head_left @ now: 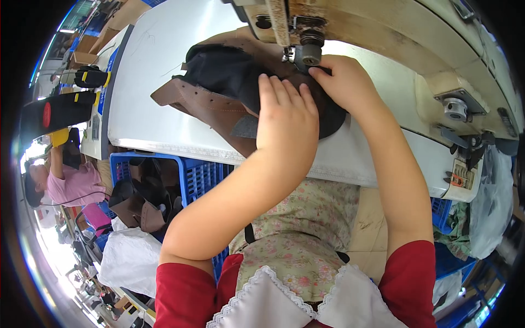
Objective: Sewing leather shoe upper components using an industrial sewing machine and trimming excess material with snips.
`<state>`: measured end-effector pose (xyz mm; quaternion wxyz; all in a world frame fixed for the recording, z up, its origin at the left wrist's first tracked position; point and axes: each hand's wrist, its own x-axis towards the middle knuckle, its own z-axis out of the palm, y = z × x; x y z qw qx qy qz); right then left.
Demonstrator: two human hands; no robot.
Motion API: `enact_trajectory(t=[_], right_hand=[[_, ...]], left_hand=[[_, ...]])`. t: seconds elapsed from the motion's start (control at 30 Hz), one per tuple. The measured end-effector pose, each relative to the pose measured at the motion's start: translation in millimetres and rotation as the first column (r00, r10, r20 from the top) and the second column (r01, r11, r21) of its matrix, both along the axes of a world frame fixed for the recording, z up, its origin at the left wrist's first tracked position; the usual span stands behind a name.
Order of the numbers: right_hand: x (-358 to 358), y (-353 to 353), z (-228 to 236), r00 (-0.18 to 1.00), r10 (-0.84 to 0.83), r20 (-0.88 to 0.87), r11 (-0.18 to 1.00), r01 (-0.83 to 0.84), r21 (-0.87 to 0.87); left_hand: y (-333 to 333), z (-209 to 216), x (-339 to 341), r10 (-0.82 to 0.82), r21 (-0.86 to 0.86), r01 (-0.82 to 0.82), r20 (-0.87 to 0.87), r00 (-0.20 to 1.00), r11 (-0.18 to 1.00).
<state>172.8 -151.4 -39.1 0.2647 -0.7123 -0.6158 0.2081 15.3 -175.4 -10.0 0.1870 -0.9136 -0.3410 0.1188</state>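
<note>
Brown-and-black piece (210,101): on white surface (145,112), long axis running leftward from grips; left hand (287,117) flat atop, unclenched; right hand (343,85) nearer presser foot (289,54), closure untellable, fingertips partly hidden

I'm looking down through the head camera at a white sewing table (143,106) with a ruled strip (180,150) along its near edge. On it I see a brown, leather-like piece (210,103) with black lining (221,68), spread under the sewing machine (377,24). I make out fine dark threads (145,37) towards the far left.
</note>
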Motion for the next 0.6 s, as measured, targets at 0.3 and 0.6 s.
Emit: enact_trajectory(t=[0.3, 0.6], right_hand=[[-14, -11, -9, 0.997, -0.058, 0.057, 0.997, 0.055, 0.062], [-30, -17, -17, 0.992, -0.126, 0.016, 0.982, 0.122, 0.144]], left_hand=[[20, -26, -36, -0.272, 0.118, 0.248, 0.261, 0.926, 0.961], [38, -20, -53, -0.388, 0.152, 0.358, 0.309, 0.868, 0.921]])
